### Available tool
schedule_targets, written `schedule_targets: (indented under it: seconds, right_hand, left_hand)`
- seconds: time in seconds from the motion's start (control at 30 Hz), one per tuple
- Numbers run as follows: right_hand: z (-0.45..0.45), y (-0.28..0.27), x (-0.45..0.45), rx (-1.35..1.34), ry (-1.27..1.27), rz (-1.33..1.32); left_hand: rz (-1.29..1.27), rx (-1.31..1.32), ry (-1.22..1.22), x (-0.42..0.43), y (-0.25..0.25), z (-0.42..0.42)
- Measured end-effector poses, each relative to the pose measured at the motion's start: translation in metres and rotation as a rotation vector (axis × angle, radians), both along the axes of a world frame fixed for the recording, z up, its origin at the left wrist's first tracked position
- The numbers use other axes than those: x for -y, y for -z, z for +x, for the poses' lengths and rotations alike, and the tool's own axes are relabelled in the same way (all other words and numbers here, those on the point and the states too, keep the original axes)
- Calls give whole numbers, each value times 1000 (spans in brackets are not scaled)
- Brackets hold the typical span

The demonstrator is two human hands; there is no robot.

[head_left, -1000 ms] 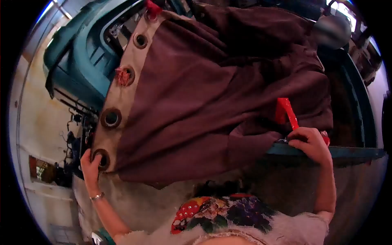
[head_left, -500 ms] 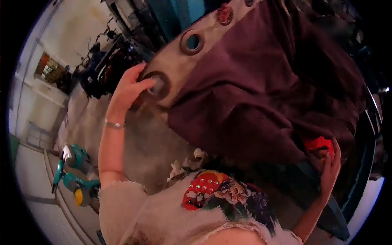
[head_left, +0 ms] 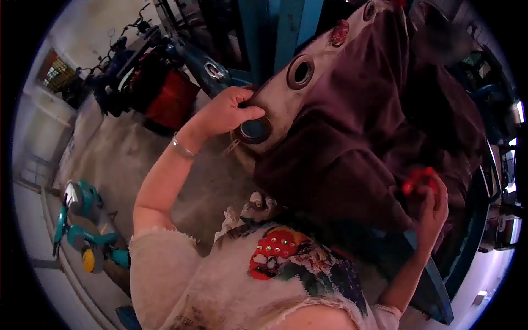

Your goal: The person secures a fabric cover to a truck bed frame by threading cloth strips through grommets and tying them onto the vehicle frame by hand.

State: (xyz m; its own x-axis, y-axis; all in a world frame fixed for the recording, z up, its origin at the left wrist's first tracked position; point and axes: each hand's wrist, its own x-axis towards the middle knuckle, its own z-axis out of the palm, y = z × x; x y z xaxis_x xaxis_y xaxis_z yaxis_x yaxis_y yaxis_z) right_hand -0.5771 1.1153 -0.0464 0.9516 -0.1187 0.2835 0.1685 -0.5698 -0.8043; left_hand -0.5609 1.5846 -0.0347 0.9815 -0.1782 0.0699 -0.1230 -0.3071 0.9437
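A dark maroon curtain (head_left: 352,143) lies in folds across a blue frame, with a beige band (head_left: 280,104) of large ring eyelets along its left edge. My left hand (head_left: 234,110) pinches that band beside the lowest eyelet (head_left: 254,131), thumb over the ring's upper edge. Red stringy material is bunched in an eyelet (head_left: 339,34) farther up. On the right, my right hand (head_left: 433,203) has its fingers closed around a red strip (head_left: 419,181) above the curtain. The strip's lower part is blurred.
A blue metal frame (head_left: 429,280) runs under the curtain at the lower right. Blue machine uprights (head_left: 280,38) stand behind the band. Parked scooters and a red object (head_left: 170,99) are at the upper left. A teal ride-on toy (head_left: 88,236) stands at the lower left.
The view has swung left. My left hand has drawn the eyelet edge toward the right over the curtain's side. The red strip, earlier hanging long, is now bunched at my right hand.
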Motion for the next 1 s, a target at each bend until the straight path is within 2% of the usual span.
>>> schedule_targets:
  seconds: [0.03,0.1,0.17,0.23,0.3,0.37,0.43,0.5,0.57,0.67,0.77,0.83,0.9,0.97,1.0]
  right_hand:
    - [3,-3,-6,59,8,-103]
    - [7,-8,-23,119,23,-210]
    - [11,-21,-43,238,-10,-119]
    - [20,-30,-60,279,-6,-151]
    - [32,-35,-83,432,-100,-18]
    - [50,-26,-104,345,-220,162]
    - [62,-31,-132,172,-405,258]
    - [73,-24,-153,-36,-479,466]
    - [80,-21,-173,26,-596,566]
    - [88,-27,-181,-42,-559,538]
    - [113,-5,-184,-24,-490,571]
    - [113,-16,-149,-5,-446,549]
    - [103,-32,-159,76,-356,163]
    - [103,-33,-157,107,-388,117]
    - [103,-34,-158,135,-433,72]
  left_hand:
    - [-52,128,8,3,5,3]
    - [-14,73,-15,8,1,5]
    - [24,15,-39,18,-7,6]
    - [-163,-86,-55,32,-10,6]
    - [-213,-80,-5,43,-10,5]
    - [-261,-78,50,50,-9,5]
    - [-224,-28,110,54,-5,8]
    - [-125,-39,115,59,-7,9]
    - [-53,41,99,62,-7,11]
    - [-83,44,116,72,-14,9]
    - [-88,104,128,70,-8,12]
    - [28,184,216,102,-18,12]
    - [30,164,285,93,-25,12]
    - [96,188,314,93,-21,17]
    - [48,193,324,95,-21,20]
